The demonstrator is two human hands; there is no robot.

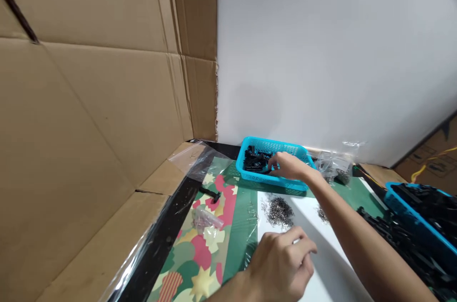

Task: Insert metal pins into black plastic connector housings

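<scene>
My right hand (287, 166) reaches over the rim of a blue plastic basket (246, 176). Its fingers are bent down onto a black plastic part at the edge of a heap of black plastic parts (254, 159). In front of me, my left hand (280, 264) is closed above a white sheet (314, 245), thumb and forefinger pressed together. What it holds, if anything, I cannot make out. Just beyond it lies a pile of small metal pieces (280, 211). A second small metal pile (322, 214) is partly hidden by my right forearm.
A black T-shaped part (210, 193) and a small clear bag (207, 218) lie on patterned paper at left. Clear bags (333, 168) stand behind. At right are another blue basket (424, 223) and loose black parts (385, 230). A cardboard wall (107, 102) bounds the left.
</scene>
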